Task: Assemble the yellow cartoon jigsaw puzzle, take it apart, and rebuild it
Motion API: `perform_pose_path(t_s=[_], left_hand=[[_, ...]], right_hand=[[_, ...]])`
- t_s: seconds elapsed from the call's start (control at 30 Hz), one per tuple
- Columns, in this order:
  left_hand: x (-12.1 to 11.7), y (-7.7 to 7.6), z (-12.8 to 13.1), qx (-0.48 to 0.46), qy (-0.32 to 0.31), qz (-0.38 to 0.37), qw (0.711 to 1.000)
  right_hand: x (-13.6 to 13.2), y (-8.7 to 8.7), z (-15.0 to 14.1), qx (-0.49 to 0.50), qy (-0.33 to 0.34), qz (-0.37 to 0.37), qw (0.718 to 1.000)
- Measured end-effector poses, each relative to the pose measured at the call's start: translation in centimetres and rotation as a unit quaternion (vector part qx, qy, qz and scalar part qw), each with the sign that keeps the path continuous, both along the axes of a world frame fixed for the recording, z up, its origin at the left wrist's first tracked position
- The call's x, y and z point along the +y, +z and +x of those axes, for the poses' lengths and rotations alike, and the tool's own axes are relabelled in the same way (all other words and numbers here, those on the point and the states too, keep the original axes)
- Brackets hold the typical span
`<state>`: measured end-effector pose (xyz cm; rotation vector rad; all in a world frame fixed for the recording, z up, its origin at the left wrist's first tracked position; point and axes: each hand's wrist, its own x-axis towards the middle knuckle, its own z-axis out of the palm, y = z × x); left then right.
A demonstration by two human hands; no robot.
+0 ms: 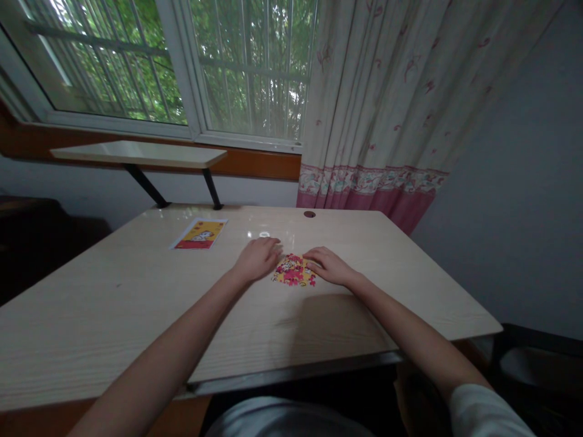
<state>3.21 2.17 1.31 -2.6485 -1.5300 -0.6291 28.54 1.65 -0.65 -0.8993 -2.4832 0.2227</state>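
Note:
A small pile of red, yellow and white jigsaw puzzle pieces (pixel 294 270) lies flat on the pale wood-grain table (pixel 136 321), between my two hands. My left hand (pixel 259 258) rests at the pile's left edge, fingers stretched forward and slightly bent, holding nothing that I can see. On the other side, my right hand (pixel 331 266) has its fingers and thumb apart at the pile's right edge, the fingertips touching or just over the pieces. Farther left lies a picture sheet (pixel 200 235) in yellow and red with a white cartoon animal on it.
A raised shelf (pixel 141 153) on black brackets stands at the table's back left. A round cable hole (pixel 310 214) is near the back edge. Behind the table are a barred window (pixel 250 73) and a patterned curtain (pixel 364 121). A dark chair (pixel 542 358) stands at the right.

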Motion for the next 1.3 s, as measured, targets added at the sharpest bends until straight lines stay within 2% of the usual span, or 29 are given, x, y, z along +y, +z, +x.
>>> perform_pose_path(t_s=[0.1,0.2,0.27,0.33,0.4,0.5,0.7,0.83,0.97,1.07,1.17,1.3], left_hand=[[0.7,1.1,-2.9,0.056,0.198,0.015,0.978],[1.1,1.5,-6.3,0.063,0.368,0.046,0.927],[1.4,1.3,-8.4,0.059,0.429,0.024,0.901],[1.6,0.9,-9.8,0.060,0.450,-0.031,0.890],[1.9,0.4,-10.4,0.053,0.454,-0.070,0.887],[2.1,0.0,-9.8,0.060,0.426,-0.078,0.899],[2.7,-0.7,-6.1,0.097,0.273,-0.073,0.954],[3.6,-1.3,-5.7,0.078,0.157,-0.063,0.983],[4.2,-1.7,-7.5,0.084,0.178,-0.039,0.980],[4.5,-2.0,-8.4,0.085,0.152,-0.054,0.983],[4.7,-2.3,-7.9,0.095,0.125,-0.041,0.987],[4.3,-2.3,-6.0,0.109,0.077,-0.021,0.991]], right_hand=[[-0.1,-0.2,-0.1,0.007,0.003,-0.017,1.000],[-0.1,-0.6,-0.1,-0.004,-0.005,-0.040,0.999],[-0.2,-0.8,-0.2,-0.019,-0.008,-0.052,0.998],[-0.4,-0.8,-0.5,-0.035,-0.011,-0.061,0.997],[-0.7,-0.6,-1.0,-0.048,-0.016,-0.065,0.997],[-1.1,-0.3,-1.7,-0.066,-0.012,-0.068,0.995],[-1.3,-0.2,-2.1,-0.078,-0.005,-0.066,0.995],[-1.4,0.1,-2.0,-0.089,0.005,-0.070,0.994],[-1.6,0.4,-2.0,-0.087,0.005,-0.080,0.993],[-1.7,0.5,-1.9,-0.085,0.008,-0.087,0.993],[-1.8,0.5,-1.9,-0.089,0.006,-0.095,0.992],[-1.8,0.7,-2.1,-0.091,0.008,-0.089,0.992]])
